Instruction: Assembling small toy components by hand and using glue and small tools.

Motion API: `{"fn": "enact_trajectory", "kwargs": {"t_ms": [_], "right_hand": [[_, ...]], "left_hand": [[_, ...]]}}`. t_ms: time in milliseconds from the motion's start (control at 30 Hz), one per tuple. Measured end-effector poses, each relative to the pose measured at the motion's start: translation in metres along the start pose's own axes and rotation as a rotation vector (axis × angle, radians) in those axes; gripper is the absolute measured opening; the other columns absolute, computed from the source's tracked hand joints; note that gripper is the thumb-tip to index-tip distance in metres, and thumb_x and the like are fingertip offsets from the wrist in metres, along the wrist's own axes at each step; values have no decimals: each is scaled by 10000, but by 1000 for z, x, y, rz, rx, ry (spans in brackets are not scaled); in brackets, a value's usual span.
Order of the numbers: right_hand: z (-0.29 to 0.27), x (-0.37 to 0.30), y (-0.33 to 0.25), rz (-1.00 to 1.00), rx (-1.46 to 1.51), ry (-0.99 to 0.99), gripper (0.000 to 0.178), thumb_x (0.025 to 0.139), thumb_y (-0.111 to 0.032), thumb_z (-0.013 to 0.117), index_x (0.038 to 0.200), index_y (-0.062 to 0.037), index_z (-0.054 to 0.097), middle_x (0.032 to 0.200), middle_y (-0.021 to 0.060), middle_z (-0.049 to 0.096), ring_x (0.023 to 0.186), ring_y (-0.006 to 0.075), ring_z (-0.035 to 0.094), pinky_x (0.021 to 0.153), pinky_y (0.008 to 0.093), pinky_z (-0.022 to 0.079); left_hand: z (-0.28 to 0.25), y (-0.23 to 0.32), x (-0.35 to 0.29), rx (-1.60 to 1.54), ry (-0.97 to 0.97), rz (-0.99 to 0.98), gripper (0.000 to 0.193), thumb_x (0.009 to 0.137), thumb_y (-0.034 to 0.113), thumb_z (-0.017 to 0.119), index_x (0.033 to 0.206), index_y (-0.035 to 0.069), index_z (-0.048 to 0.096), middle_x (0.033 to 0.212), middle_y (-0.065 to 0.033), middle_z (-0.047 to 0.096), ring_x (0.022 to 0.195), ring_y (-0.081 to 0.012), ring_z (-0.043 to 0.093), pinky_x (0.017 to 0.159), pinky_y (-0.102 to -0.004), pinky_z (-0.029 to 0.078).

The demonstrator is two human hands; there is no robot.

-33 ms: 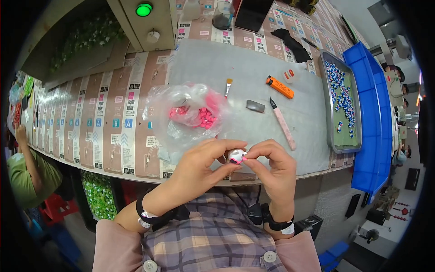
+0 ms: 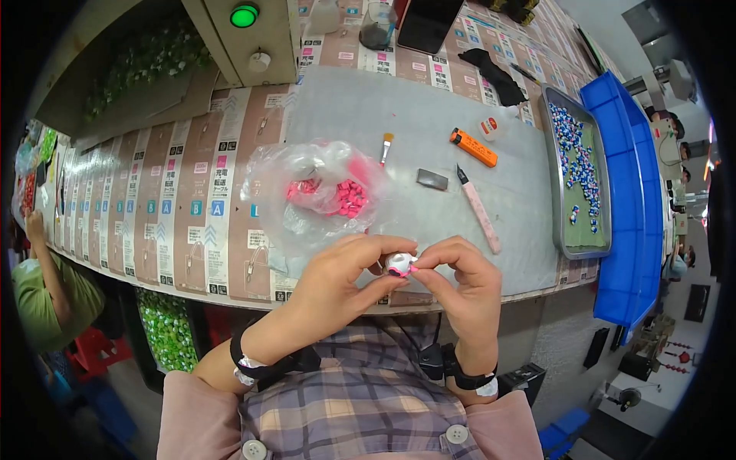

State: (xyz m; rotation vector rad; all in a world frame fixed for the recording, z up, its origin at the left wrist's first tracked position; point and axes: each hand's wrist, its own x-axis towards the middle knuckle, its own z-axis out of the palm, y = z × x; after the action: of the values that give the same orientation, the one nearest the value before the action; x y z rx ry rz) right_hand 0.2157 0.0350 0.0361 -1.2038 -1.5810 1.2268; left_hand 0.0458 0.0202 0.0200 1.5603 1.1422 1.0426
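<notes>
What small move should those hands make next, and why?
Perhaps the right hand should gently press the pink edge of the small white piece, since it pinches there while the left hand holds the piece opposite.

White-and-pink piece [image 2: 399, 264], pink-handled knife [image 2: 481, 215], blue tray [image 2: 630, 222], plaid apron [image 2: 337, 395]

- green lamp [image 2: 244, 16] is glowing near the upper edge
- clear plastic bag [image 2: 295, 222] is throwing small white glints
- grey mat [image 2: 345, 100] is reflecting soft, even brightness
- table [image 2: 146, 195] is bending toward the rim
- corners are falling into black
- far-right background [image 2: 682, 337] is looking soft
</notes>
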Motion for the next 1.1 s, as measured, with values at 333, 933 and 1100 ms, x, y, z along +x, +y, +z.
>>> {"fn": "enact_trajectory", "kwargs": {"t_ms": [333, 933, 1100], "right_hand": [[-3, -4, 0, 105, 101, 9, 50, 738, 3, 636, 781, 11, 610, 739, 46, 610, 684, 99, 568, 636, 227, 449], [-19, 0, -1, 376, 415, -191, 88, 824, -32, 560, 870, 42, 549, 804, 67, 598, 717, 98, 591, 644, 236, 526], [-25, 4, -5, 399, 337, -279, 89, 821, -35, 566, 858, 45, 554, 793, 61, 600, 723, 97, 593, 647, 230, 524]], "left_hand": [[0, -1, 1, 37, -4, 80, 306, 700, 23, 668, 999, 34, 606, 907, -68, 629, 696, -148, 552, 627, -258, 448], [1, 5, 1, -4, -154, -66, 410, 743, 55, 649, 1143, 47, 557, 817, -67, 611, 658, -116, 543, 602, -237, 443], [1, 6, 2, 93, -167, -11, 404, 754, 104, 632, 1147, 65, 545, 770, -87, 584, 650, -182, 535, 628, -295, 435]]}}
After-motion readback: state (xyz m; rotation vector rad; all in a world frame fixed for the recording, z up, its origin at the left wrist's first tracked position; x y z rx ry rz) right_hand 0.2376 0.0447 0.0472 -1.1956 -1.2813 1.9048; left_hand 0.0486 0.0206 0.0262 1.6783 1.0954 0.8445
